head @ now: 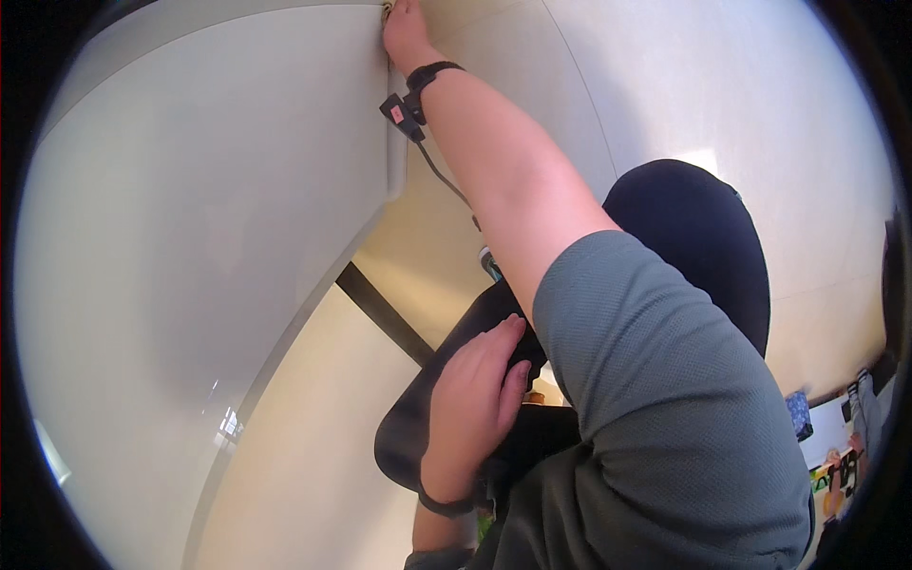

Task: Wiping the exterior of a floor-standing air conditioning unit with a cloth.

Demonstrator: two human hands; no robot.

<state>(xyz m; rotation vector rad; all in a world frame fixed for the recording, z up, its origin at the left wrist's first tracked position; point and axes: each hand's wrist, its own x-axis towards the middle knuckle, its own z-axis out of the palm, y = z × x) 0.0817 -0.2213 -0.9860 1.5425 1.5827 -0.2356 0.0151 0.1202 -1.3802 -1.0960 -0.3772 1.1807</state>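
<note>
My right arm stretches to the top of the view. There my right hand (407, 34) is at the edge of a large glossy white panel (214, 214), partly cut off by the picture's rim. A small brownish thing (387, 13) shows beside its fingers; whether the hand grips it or the panel edge cannot be made out. A black wristband (433, 71) carries a small black device (402, 116) with a cable. My left hand (474, 388) lies over my dark-trousered leg (406, 427), fingers extended together, thumb apart, holding nothing.
Pale flooring (712, 92) with thin seams lies to the right. A dark strip (385, 313) runs from beneath the panel's edge to my leg. At the far right are a blue patterned item (799, 415) and several small things, with another person's limb partly visible.
</note>
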